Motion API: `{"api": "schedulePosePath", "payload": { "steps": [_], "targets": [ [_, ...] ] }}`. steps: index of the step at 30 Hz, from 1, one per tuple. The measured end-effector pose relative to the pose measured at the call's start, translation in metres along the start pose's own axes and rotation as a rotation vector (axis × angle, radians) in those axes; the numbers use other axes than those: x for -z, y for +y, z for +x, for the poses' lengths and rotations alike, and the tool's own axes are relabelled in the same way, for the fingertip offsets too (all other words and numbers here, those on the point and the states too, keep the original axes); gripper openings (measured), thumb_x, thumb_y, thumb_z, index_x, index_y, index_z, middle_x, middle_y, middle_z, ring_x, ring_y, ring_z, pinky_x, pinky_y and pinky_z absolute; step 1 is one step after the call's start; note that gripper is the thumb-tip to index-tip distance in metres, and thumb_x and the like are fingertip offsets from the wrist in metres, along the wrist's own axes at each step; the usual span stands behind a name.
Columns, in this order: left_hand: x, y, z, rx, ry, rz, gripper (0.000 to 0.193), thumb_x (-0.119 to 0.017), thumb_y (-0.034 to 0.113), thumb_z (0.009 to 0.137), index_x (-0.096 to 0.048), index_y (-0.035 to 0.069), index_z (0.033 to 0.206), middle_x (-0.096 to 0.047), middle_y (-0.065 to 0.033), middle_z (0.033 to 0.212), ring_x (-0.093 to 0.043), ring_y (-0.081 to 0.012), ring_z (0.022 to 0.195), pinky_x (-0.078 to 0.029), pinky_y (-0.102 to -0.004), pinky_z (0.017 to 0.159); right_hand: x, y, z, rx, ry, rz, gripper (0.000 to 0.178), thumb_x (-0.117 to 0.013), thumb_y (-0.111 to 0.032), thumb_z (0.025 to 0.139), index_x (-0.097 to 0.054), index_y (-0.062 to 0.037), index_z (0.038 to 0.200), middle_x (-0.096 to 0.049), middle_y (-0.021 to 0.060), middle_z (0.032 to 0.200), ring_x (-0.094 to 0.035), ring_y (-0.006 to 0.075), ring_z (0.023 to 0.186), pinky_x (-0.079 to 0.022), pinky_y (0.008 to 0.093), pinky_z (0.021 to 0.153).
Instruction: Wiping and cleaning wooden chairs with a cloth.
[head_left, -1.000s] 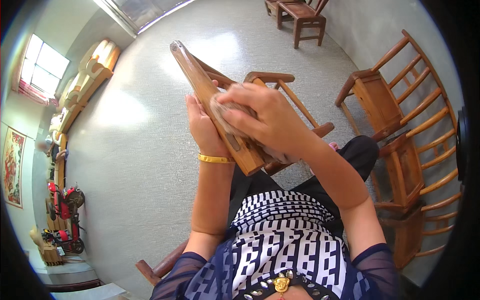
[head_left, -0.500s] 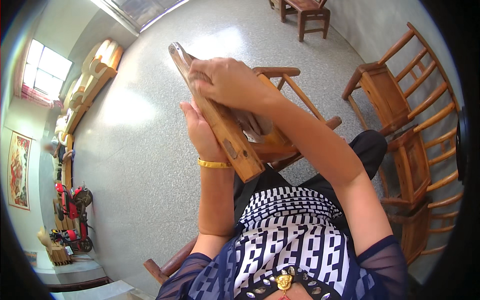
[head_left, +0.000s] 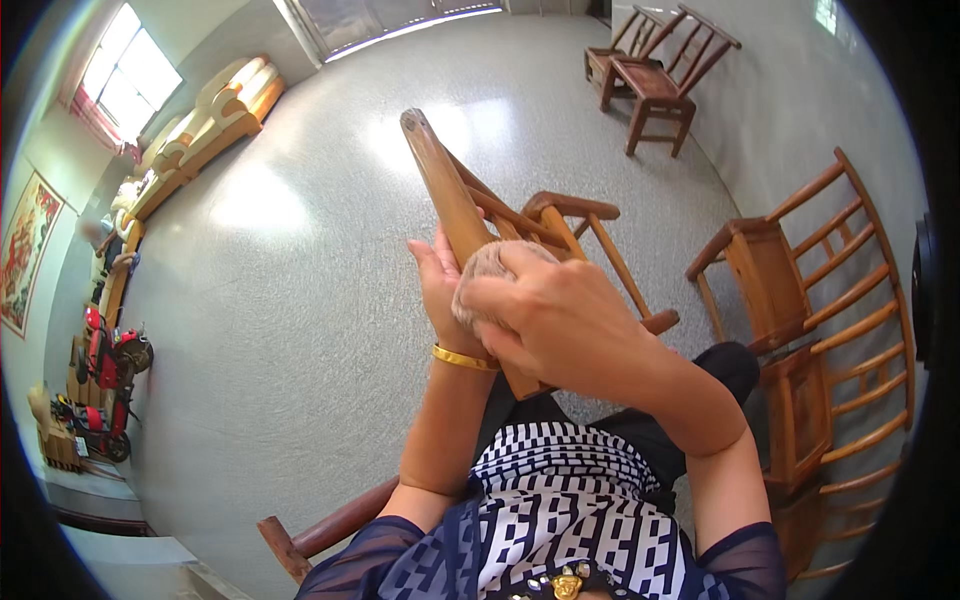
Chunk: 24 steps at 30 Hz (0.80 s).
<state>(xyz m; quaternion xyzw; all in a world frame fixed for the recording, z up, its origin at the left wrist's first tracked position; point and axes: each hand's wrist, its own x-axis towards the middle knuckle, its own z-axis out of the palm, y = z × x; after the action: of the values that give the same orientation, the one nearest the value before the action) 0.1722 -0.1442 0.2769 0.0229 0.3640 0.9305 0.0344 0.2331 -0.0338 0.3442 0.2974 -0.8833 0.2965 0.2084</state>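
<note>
A wooden chair [head_left: 445,190] is tilted in front of me, one thick post slanting from upper left down toward my lap. My left hand [head_left: 438,290], a yellow bangle at its wrist, supports that post from beneath, thumb on the near side and fingers mostly hidden behind the wood. My right hand [head_left: 575,315] is closed around a crumpled beige-brown cloth [head_left: 485,275], which presses on the post's lower part. The rest of the chair's frame, with its thinner rails, extends to the right behind my right hand.
Several wooden chairs [head_left: 775,280] line the right wall, and more chairs [head_left: 655,90] stand farther back. At far left are a long sofa [head_left: 245,100], a red scooter [head_left: 105,365] and a blurred person [head_left: 110,250]. A wooden bar [head_left: 345,520] shows beside my left elbow.
My right hand has slid the cloth down the post, from near its upper end to its lower part. The view has shifted, showing more of the far room.
</note>
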Motion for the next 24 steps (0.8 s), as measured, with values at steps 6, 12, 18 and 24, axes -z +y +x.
{"api": "schedulePosePath", "payload": {
  "steps": [6,12,18,24],
  "targets": [
    [-0.015,0.009,-0.01,0.058,0.098,-0.092,0.054,-0.018,0.043,0.095,-0.044,0.002,0.119,-0.053,-0.0095,0.11,-0.052,-0.0202,0.102,-0.041,-0.0332,0.09,-0.032,0.042,0.074,-0.137,-0.084,-0.144,0.018,-0.051,-0.018,0.079,-0.058,-0.0035,0.088,-0.058,0.0149,0.081,-0.061,0.0296,0.066,-0.05,0.0356,0.063],
    [0.0,0.016,-0.01,0.06,-0.095,-0.042,0.049,-0.021,0.039,0.095,-0.027,0.008,0.133,-0.042,-0.0099,0.125,-0.044,-0.0192,0.113,-0.038,-0.0318,0.094,-0.066,0.061,0.14,-0.258,-0.2,-0.317,0.016,-0.046,-0.014,0.083,-0.055,-0.0027,0.089,-0.061,0.0167,0.08,-0.063,0.0275,0.074,-0.051,0.037,0.067],
    [-0.006,0.026,-0.017,0.065,0.002,0.096,0.046,-0.034,0.029,0.094,-0.027,0.007,0.134,-0.045,-0.0076,0.123,-0.045,-0.0143,0.109,-0.039,-0.0274,0.089,-0.091,0.086,0.201,-0.409,-0.324,-0.34,0.022,-0.052,-0.007,0.079,-0.06,-0.0053,0.1,-0.061,0.0145,0.1,-0.061,0.0263,0.092,-0.052,0.034,0.075],
    [0.0,0.039,-0.018,0.105,0.045,0.285,0.065,-0.051,0.025,0.082,-0.02,0.008,0.137,-0.039,-0.0094,0.13,-0.036,-0.0162,0.119,-0.034,-0.0293,0.093,-0.124,0.133,0.247,-0.47,-0.259,-0.248,0.028,-0.048,-0.02,0.081,-0.06,-0.0047,0.102,-0.06,0.0153,0.103,-0.06,0.0267,0.095,-0.05,0.0338,0.08]
  ]
}}
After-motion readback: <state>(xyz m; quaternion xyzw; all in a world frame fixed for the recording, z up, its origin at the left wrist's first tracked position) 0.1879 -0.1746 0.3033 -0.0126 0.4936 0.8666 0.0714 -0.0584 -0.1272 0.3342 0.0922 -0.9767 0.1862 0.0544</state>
